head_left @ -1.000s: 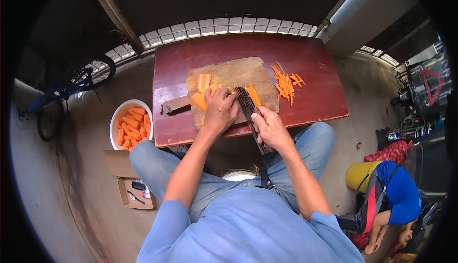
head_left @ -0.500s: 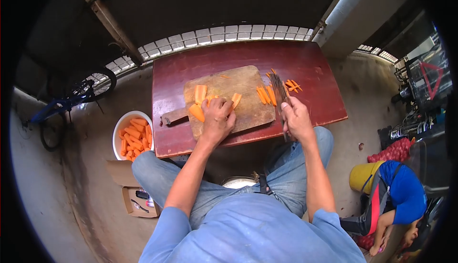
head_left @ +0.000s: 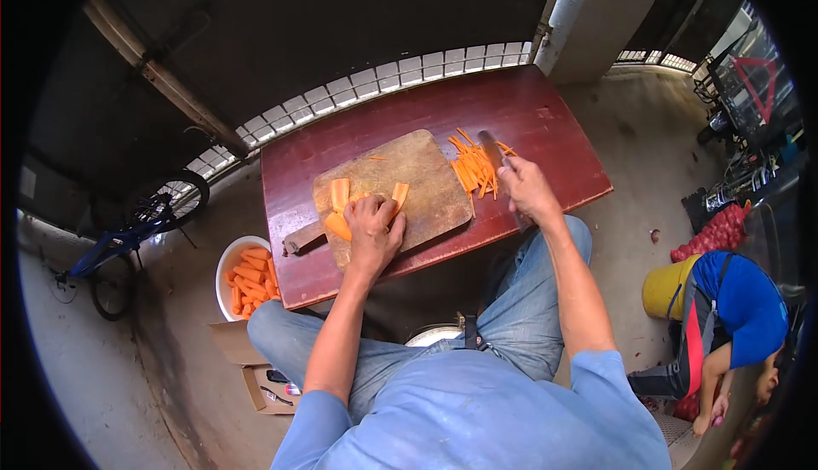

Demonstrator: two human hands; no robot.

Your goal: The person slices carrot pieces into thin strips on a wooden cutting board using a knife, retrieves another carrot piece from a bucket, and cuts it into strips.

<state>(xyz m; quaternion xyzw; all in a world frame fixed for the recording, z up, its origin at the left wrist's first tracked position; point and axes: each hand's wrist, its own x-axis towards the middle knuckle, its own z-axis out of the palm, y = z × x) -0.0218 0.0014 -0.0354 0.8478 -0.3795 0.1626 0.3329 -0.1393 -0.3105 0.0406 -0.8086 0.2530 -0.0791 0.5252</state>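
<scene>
On the wooden cutting board [head_left: 422,163], my left hand [head_left: 373,230] presses down with curled fingers on carrot pieces. A flat carrot slab [head_left: 340,192] stands out behind its fingers, and another carrot piece [head_left: 400,193] sticks up at its right. My right hand [head_left: 530,190] is closed round a knife [head_left: 492,148], whose dark blade tilts over the table just right of the board. Under and beside that blade lies a loose pile of carrot strips [head_left: 471,167]. Some of the strips are hidden behind the blade.
The board rests on a red table [head_left: 562,121]. A white tub [head_left: 223,281] of peeled carrots and an open cardboard box [head_left: 254,385] are on the floor at left. A bicycle [head_left: 128,231] stands beyond. At right, a person in blue [head_left: 737,299] bends near a yellow bucket [head_left: 663,289] and red net sacks [head_left: 714,230].
The knife has moved across the strips, which now lie in one looser pile beside the board. My left hand stays on the carrot pieces. The whole view has turned slightly.
</scene>
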